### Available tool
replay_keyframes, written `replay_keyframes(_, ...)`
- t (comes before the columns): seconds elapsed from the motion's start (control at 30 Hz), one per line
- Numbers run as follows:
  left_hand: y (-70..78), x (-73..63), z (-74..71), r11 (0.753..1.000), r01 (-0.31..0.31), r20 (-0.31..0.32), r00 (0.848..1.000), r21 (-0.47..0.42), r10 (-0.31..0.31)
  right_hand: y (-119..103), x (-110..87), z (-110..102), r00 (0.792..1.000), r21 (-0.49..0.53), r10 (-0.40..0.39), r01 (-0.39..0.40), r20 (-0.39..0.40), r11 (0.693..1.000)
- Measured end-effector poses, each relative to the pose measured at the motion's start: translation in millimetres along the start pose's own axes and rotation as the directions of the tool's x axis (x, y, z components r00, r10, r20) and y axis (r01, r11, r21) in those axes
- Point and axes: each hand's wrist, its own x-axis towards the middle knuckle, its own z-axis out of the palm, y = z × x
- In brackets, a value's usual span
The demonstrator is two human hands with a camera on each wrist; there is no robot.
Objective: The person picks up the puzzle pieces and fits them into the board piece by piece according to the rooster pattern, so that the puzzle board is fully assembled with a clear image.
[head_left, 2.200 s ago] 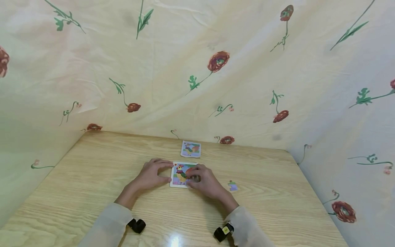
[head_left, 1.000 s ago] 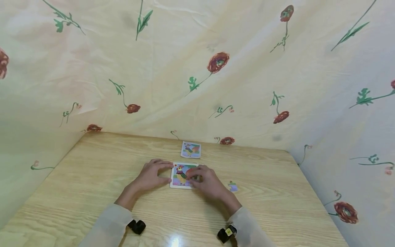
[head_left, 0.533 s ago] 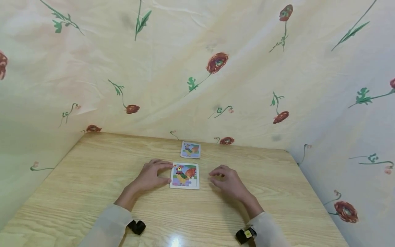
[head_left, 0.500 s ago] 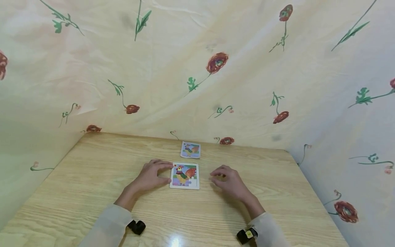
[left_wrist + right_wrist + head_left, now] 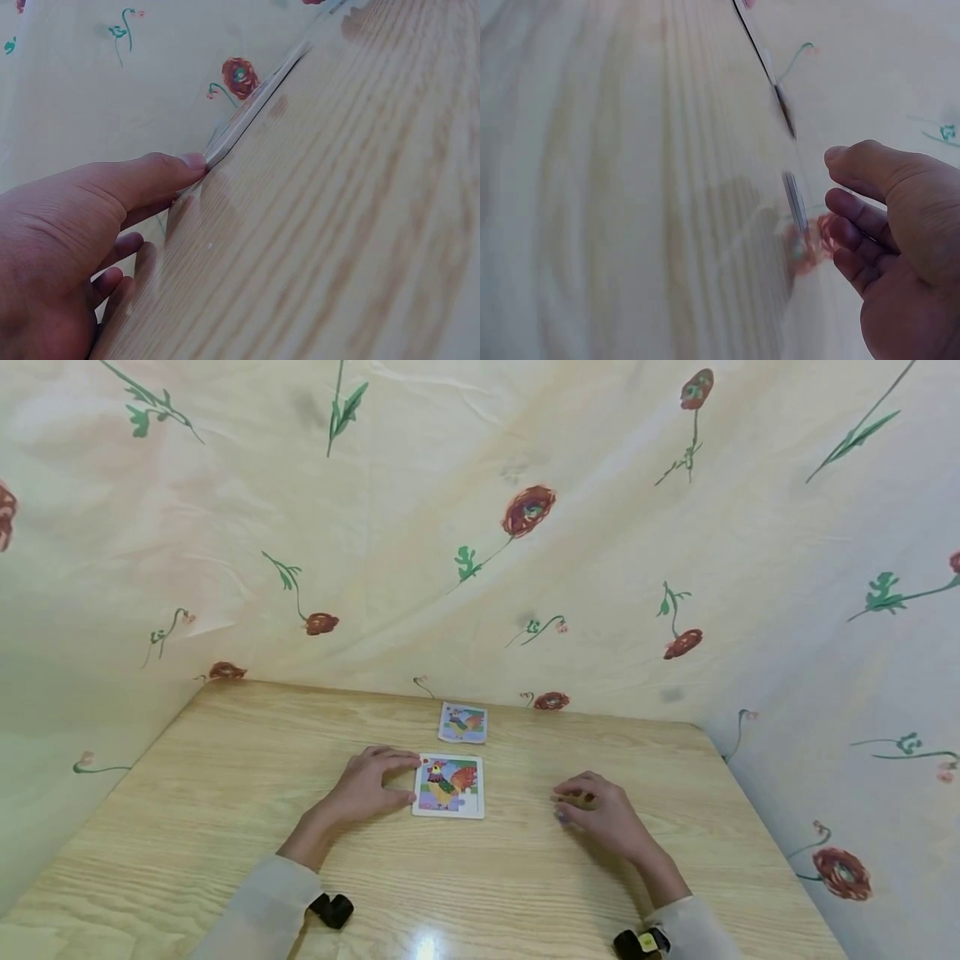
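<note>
A framed jigsaw puzzle of a rooster lies on the table, with a white gap at its lower right. My left hand touches its left edge with thumb and index fingertips apart; in the left wrist view, the thumb meets the corner of the puzzle's white frame. To the right, my right hand is over a loose puzzle piece, mostly hidden from above. In the right wrist view, this piece shows edge-on, just apart from the half-bent fingers.
Behind the puzzle, near the table's back edge, lies a picture card of the same rooster. The wooden table meets a flower-patterned cloth at the back and sides. Dark wrist cameras sit on both wrists.
My right hand has left the puzzle's right side and moved right to the loose piece. The puzzle's tail area is now uncovered. My left hand stays at the left edge.
</note>
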Motion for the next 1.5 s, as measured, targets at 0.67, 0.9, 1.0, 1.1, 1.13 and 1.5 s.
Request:
replay_keyframes(0.67, 1.3, -1.1, -0.5, 1.000, -0.005, 0.002, 1.000, -0.009, 0.005, 15, -13.9, -16, 0.986, 0.029, 0.131, -0.134, 0.106, 0.990)
replay_keyframes(0.9, 0.3, -0.5, 0.2, 1.000, 0.000, -0.002, 1.000, -0.002, 0.000, 17, -13.4, -16, 0.988, 0.013, 0.092, -0.094, 0.121, 0.995)
replay_keyframes(1.0, 0.1, -0.7, 0.6, 1.000, 0.001, -0.004, 1.000, 0.003, -0.001, 17, -11.4, -16, 0.987, 0.000, 0.104, -0.104, 0.119, 0.995)
replay_keyframes(1.1, 0.1, -0.9, 1.3, 1.000, 0.000, -0.006, 1.000, 0.001, 0.000, 18, -8.7, -16, 0.986, -0.016, 0.111, -0.110, 0.125, 0.994)
replay_keyframes(1.13, 0.0, -0.9, 1.5, 1.000, -0.001, -0.007, 1.000, 0.000, 0.001, 18, -7.8, -16, 0.986, -0.021, 0.109, -0.107, 0.128, 0.994)
replay_keyframes(1.5, 1.4, -0.5, 0.6, 1.000, 0.022, -0.003, 1.000, -0.016, -0.022, 21, -0.3, -21, 0.978, 0.017, 0.104, -0.109, 0.183, 0.994)
